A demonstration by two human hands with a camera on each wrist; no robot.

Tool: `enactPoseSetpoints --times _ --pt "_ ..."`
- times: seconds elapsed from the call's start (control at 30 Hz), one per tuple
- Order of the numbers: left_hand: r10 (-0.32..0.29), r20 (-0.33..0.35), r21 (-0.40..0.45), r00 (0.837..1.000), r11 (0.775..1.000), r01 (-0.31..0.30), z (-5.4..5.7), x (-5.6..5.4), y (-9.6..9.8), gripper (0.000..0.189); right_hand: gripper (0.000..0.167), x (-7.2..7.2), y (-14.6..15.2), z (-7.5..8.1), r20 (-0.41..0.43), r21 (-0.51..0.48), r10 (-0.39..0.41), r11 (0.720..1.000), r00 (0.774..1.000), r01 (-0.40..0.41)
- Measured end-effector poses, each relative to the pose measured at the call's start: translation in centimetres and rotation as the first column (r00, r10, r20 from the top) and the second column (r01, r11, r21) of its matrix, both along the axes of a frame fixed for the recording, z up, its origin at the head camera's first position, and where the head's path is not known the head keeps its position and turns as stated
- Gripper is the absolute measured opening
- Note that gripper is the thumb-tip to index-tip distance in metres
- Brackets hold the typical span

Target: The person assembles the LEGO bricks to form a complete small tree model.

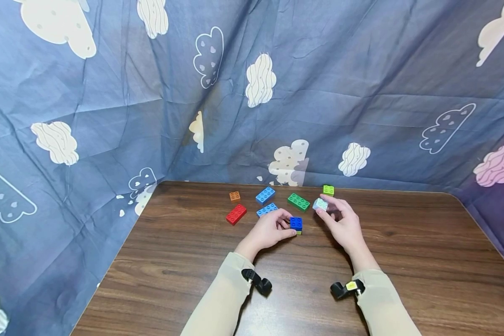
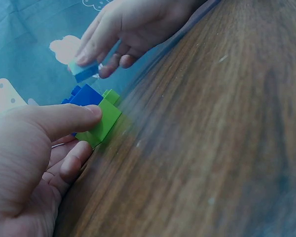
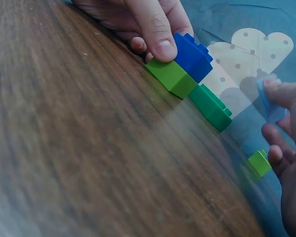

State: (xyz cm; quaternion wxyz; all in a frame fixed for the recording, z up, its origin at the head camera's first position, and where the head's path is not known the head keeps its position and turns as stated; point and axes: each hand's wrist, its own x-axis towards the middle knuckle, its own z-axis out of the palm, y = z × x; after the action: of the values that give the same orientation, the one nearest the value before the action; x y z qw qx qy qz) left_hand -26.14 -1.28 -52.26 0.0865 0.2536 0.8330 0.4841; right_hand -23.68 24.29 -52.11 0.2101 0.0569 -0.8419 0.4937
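My left hand (image 1: 270,229) grips a small stack at the middle of the table: a dark blue brick (image 1: 296,222) on top of a lime green brick (image 2: 99,126). Its thumb lies along the near side of the stack, and one end of the lime brick sticks out beyond the blue one in the left wrist view. Up and to the right, my right hand (image 1: 343,225) pinches a pale blue brick (image 1: 319,204) between thumb and fingertips. That brick is held above the table, apart from the stack, and appears blurred in the right wrist view.
Behind the hands lie a green brick (image 1: 298,202), two light blue bricks (image 1: 265,195), a red brick (image 1: 236,214) and a small orange brick (image 1: 234,196). A small lime brick (image 1: 328,190) sits near the table's back edge, by a patterned blue cloth (image 1: 235,140).
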Motion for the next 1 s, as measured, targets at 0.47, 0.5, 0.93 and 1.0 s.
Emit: enactPoseSetpoints --times 0.47,0.5,0.93,1.0 --pt "-0.004 0.004 0.007 1.0 1.0 0.004 -0.2 -0.1 -0.1 0.035 0.037 0.4 -1.5 0.2 -0.039 -0.082 0.142 0.986 0.989 -0.145" --pt "-0.003 0.002 0.007 1.0 1.0 0.003 -0.2 -0.1 -0.1 0.035 0.037 0.5 -1.6 0.2 -0.043 -0.079 0.155 0.984 0.987 -0.158" --pt "0.002 0.001 0.004 1.0 1.0 -0.002 -0.2 -0.1 0.0 0.034 0.038 0.7 -1.9 0.0 -0.078 0.002 0.26 0.965 0.962 -0.261" --pt "-0.001 -0.005 -0.001 1.0 1.0 0.001 -0.1 -0.2 0.0 0.034 0.039 0.8 -2.1 0.1 -0.09 0.011 0.272 0.962 0.958 -0.272"
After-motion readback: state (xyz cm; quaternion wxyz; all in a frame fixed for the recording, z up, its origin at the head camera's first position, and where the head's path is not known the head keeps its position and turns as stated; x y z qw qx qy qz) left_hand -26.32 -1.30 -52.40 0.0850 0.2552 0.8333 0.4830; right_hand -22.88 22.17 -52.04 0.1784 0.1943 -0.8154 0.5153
